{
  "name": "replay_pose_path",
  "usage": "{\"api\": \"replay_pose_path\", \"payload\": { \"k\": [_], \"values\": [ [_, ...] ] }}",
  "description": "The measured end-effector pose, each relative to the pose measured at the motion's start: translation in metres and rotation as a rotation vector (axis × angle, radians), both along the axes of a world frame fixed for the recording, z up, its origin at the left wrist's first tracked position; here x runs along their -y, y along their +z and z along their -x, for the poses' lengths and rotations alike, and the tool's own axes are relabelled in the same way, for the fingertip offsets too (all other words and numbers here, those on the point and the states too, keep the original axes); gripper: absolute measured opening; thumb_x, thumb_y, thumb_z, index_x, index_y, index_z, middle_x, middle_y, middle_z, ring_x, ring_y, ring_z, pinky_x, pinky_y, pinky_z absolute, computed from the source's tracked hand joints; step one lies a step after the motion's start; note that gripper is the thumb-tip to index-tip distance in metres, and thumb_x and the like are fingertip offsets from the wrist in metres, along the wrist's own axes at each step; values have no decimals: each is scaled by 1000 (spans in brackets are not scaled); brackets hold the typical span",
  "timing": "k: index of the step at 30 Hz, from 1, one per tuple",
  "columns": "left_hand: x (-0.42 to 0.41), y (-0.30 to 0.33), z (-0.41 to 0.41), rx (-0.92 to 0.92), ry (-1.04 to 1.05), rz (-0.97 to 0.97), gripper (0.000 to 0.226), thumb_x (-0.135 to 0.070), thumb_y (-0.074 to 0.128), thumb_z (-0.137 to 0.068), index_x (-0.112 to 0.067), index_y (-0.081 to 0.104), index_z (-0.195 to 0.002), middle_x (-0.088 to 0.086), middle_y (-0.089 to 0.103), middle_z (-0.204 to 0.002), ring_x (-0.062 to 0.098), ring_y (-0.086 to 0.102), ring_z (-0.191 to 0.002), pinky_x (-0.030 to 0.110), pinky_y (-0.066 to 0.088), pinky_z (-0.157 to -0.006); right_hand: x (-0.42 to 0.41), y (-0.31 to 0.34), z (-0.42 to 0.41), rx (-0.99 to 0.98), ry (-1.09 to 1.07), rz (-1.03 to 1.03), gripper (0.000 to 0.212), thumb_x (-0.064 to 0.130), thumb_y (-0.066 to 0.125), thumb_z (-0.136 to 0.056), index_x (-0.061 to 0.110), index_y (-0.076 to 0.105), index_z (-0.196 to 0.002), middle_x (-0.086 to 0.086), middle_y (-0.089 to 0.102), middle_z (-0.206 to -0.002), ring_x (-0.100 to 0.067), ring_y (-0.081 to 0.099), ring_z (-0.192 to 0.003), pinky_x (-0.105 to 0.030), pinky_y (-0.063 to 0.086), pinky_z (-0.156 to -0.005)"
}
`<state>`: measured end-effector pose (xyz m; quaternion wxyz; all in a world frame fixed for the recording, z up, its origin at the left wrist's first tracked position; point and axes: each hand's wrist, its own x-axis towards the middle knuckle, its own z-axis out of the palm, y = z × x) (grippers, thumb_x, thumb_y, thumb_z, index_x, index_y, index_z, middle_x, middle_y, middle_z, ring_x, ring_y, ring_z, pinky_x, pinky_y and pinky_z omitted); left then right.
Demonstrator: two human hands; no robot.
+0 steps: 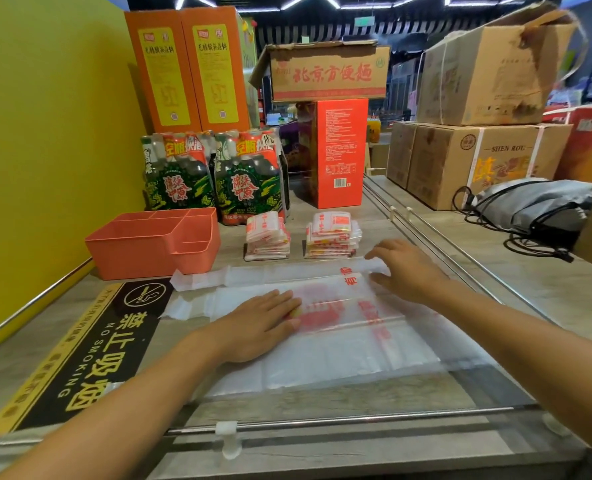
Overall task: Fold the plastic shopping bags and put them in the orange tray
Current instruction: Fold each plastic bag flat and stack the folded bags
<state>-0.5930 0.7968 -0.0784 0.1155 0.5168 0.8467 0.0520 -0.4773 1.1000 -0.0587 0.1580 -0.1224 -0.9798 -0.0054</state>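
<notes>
In the head view, a clear bag [322, 344] with red print lies flat on the counter [356, 400], its handles toward the left. The left hand [256, 323] presses on it with flat palm and straight fingers, holding nothing. The right hand [405, 268] rests on the far edge of the bag, fingers spread and a little bent. The tray [142, 247] stands empty at the far left, beside the bag handles. Two stacks [268, 237] of folded bags lie behind the bag.
</notes>
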Motion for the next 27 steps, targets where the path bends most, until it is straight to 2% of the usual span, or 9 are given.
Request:
{"api": "replay_pose_path", "payload": {
  "k": [3,6,11,13,15,17,21,24,27],
  "values": [
    [5,12,-10,22,-49,-45,70,-66,21,-98,-37,9,-160,-16,-5,-167,1,-11,-151,29,-4,-125,26,13,-28,17,247,197,45,46,61,-96,27,57,-137,7,52,-145,-11,44,-134,-32,38,-112],
    [10,30,-34,69,-187,-34,70,-69,38,-96,-43,18,-158,-23,1,-165,-4,1,-150,23,3,-122,57,20,-64,137,481,274,49,60,55,-95,33,57,-137,20,52,-142,4,44,-132,-22,36,-112],
    [16,35,-55,-13,-285,109,76,-76,46,-90,-46,21,-155,-26,7,-164,-5,8,-148,26,12,-122,78,11,-94,342,516,208,60,69,57,-90,41,49,-143,28,39,-150,14,31,-134,4,15,-101],
    [19,34,-55,-101,-306,27,64,-68,48,-94,-43,34,-152,-24,22,-161,-3,24,-145,27,26,-120,79,5,-94,338,516,167,63,71,54,-91,42,45,-146,28,36,-152,12,28,-136,1,14,-103],
    [22,35,-54,-177,-341,-61,51,-57,50,-98,-38,49,-145,-21,39,-155,-2,40,-137,28,37,-113,80,2,-94,318,516,138,63,72,51,-92,42,45,-146,27,39,-152,8,32,-138,-12,23,-113],
    [25,36,-55,-188,-348,-103,45,-54,51,-99,-35,57,-139,-20,47,-150,-3,46,-132,25,40,-109,82,2,-96,306,508,109,57,71,49,-93,42,50,-142,27,43,-149,7,37,-135,-23,33,-116],
    [31,36,-60,-147,-327,-53,57,-69,50,-93,-39,53,-141,-26,38,-154,-8,37,-135,14,29,-108,88,5,-101,309,511,98,52,66,48,-96,39,56,-139,25,44,-151,6,41,-135,-18,34,-113],
    [34,34,-61,-151,-326,-56,53,-67,50,-94,-38,56,-138,-23,41,-153,-6,39,-136,20,33,-113,94,6,-104,324,516,78,50,63,47,-98,35,58,-138,21,44,-152,2,41,-137,-12,31,-108],
    [33,29,-66,-203,-369,-109,34,-51,47,-99,-30,65,-120,-14,58,-137,4,53,-125,32,47,-103,104,7,-103,327,523,25,40,49,47,-103,29,64,-134,13,52,-148,-5,50,-132,-21,39,-111]
  ]
}}
